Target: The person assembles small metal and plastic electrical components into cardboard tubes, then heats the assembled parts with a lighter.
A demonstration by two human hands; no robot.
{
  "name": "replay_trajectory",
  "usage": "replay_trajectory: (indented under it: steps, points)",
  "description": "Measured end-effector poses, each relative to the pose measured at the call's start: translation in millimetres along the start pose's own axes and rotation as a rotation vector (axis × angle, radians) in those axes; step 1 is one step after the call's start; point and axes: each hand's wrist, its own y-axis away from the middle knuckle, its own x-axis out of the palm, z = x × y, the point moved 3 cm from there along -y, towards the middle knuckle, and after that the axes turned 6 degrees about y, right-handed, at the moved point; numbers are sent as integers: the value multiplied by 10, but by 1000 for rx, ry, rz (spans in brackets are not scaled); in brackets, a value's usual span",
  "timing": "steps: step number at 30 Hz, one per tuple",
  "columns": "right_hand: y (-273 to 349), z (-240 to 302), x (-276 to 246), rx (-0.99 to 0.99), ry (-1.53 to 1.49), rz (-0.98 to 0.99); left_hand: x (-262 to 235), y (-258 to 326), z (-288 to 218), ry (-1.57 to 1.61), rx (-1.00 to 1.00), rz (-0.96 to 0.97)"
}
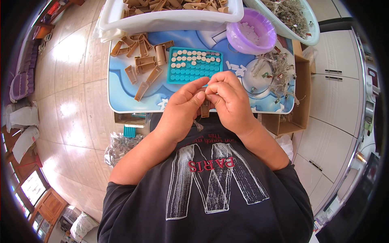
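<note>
In front of my chest, past the table's near edge, both hands meet around a narrow brown plastic shell (205,110). My left hand (184,104) pinches it from the left, thumb on top. My right hand (231,99) is closed at its upper end, fingertips touching those of the left. The fingers hide that end, so any small part there cannot be made out. A thin, clear wire tail (198,126) hangs below the shell. Just beyond my hands lies a teal tray (169,69) with round wells, its far rows holding white round discs (193,63).
Loose brown shells (161,54) lie left of the tray. A white tub (174,20) of brown pieces stands behind. Right are a purple bowl (251,46), small white strips (239,71), tangled wired parts (279,73) and a pale basket (313,36). A cardboard box (304,89) adjoins the table.
</note>
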Motion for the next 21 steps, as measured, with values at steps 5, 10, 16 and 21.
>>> replay_trajectory:
  steps: [5,10,16,21]
  points:
    - [-2,11,-3,-15,41,23,-32,0,-1,-37,-2,-40]
    - [15,12,40,17,29,1,-68,1,-5,-105,-1,-109]
    - [67,61,20,62,-114,20,72,13,-81,59,30,-200]
    - [30,62,9,-129,88,6,-18,17,-42,-4,54,-140]
